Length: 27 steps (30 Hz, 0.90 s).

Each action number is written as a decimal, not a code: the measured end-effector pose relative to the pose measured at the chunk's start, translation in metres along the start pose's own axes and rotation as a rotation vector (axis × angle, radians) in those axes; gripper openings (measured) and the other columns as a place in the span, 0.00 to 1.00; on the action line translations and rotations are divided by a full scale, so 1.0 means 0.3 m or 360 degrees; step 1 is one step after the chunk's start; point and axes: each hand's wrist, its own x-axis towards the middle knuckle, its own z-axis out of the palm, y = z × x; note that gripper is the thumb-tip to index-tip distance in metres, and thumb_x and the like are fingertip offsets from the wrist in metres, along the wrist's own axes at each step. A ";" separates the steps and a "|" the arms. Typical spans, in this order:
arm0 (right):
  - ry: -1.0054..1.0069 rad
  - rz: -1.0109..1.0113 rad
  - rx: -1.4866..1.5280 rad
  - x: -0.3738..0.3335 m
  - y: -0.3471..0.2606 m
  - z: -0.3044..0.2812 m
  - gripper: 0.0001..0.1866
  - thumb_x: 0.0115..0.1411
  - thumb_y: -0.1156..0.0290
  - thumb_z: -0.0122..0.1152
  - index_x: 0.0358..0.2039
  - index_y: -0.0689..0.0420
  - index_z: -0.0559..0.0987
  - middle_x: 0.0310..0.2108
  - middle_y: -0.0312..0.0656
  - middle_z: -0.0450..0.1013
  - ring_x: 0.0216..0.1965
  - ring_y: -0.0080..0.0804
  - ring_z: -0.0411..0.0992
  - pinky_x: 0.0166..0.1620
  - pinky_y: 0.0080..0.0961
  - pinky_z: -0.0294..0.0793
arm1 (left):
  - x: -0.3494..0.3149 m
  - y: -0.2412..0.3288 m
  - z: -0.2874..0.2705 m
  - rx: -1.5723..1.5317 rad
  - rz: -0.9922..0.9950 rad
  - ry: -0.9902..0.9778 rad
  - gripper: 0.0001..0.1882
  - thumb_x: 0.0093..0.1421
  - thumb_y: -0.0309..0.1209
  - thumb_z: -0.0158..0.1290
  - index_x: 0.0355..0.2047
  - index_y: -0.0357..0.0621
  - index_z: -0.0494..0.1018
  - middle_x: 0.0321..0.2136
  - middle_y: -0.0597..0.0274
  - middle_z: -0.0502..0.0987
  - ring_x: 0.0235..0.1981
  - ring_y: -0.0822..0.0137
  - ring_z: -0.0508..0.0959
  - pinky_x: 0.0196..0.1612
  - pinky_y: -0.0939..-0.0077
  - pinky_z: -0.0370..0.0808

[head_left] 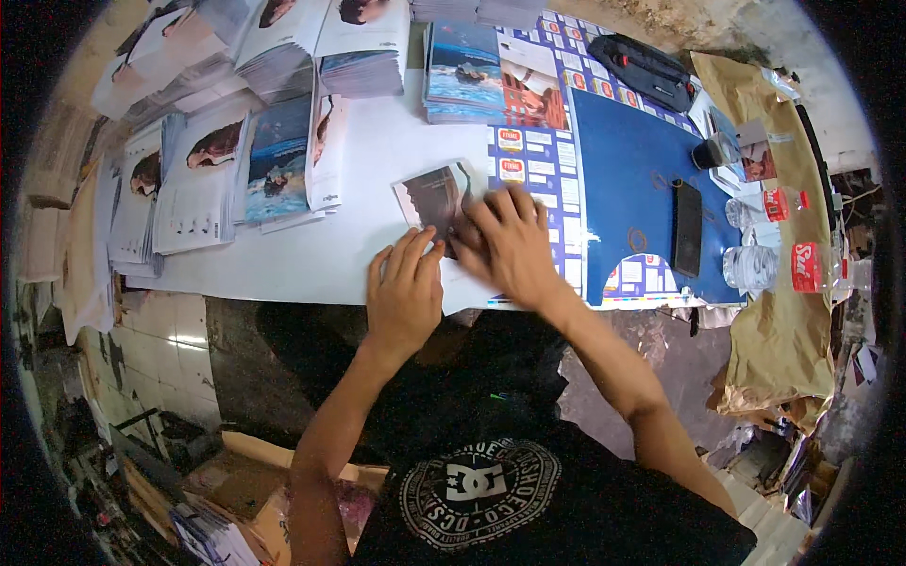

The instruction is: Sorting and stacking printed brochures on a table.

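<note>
Printed sheet [429, 193], dark photo on it, lies a bit askew on the white tabletop [363, 250], near the front edge, between the two hands. Its upper part shows; the lower right is covered by fingers.

Left hand [408, 288]: back up, at the sheet's lower left, fingers stretched forward with small gaps, tips at its lower edge. Can't tell if thumb and fingers pinch it. Right hand [514, 245]: over the sheet's right side, fingers bent and slightly apart, partly motion-blurred; can't tell if they clamp anything. White paper [467, 286] shows below, between the hands.

Left of the sheet: blue sea-photo stack [278, 160], then white stack [200, 174] with a dark-haired picture, more piles behind. Beyond the sheet, toward the far side: second sea stack [462, 71], touching orange-photo stack [533, 90]. Purple label sheet [533, 193] just right of the white top, then blue board [618, 156] with rubber bands [637, 241] and black phone [687, 226].

Farther right: dark cup [714, 151], two clear bottles [752, 268] with red labels, brown paper [774, 363]. Black bag [642, 74] at the far edge. Person wears black shirt [613, 491], round white print.
</note>
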 end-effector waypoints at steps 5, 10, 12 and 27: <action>-0.0149 0.0017 0.0021 -0.333 -0.061 -0.134 0.27 0.51 0.52 0.71 0.48 0.51 0.77 0.52 0.45 0.68 0.59 0.49 0.64 0.58 0.54 0.61 | 0.072 0.029 -0.052 -0.0085 -0.0122 -0.0153 0.16 0.65 0.29 0.52 0.53 0.41 0.75 0.60 0.54 0.74 0.65 0.54 0.70 0.64 0.51 0.63; 0.0292 0.0346 0.0221 -0.330 0.096 -0.154 0.25 0.52 0.59 0.74 0.48 0.56 0.77 0.50 0.48 0.69 0.56 0.51 0.65 0.57 0.50 0.63 | 0.085 0.179 -0.017 -0.0081 0.0247 -0.0460 0.34 0.65 0.38 0.57 0.69 0.42 0.63 0.72 0.51 0.59 0.74 0.51 0.57 0.72 0.38 0.52; 0.0453 0.0489 0.0072 -0.262 0.173 -0.149 0.24 0.54 0.59 0.74 0.47 0.57 0.77 0.50 0.49 0.70 0.56 0.52 0.65 0.58 0.52 0.63 | -0.012 0.187 -0.010 -0.0013 0.0293 -0.0466 0.29 0.66 0.35 0.56 0.66 0.43 0.68 0.70 0.51 0.62 0.73 0.52 0.59 0.71 0.39 0.54; 0.0447 0.0618 -0.0239 -0.186 0.261 -0.110 0.23 0.58 0.56 0.71 0.49 0.53 0.78 0.51 0.45 0.72 0.59 0.51 0.65 0.59 0.51 0.61 | 0.047 -0.406 -0.384 0.0597 0.0302 0.0035 0.30 0.56 0.11 0.48 0.59 0.44 0.76 0.64 0.52 0.73 0.68 0.50 0.69 0.72 0.48 0.61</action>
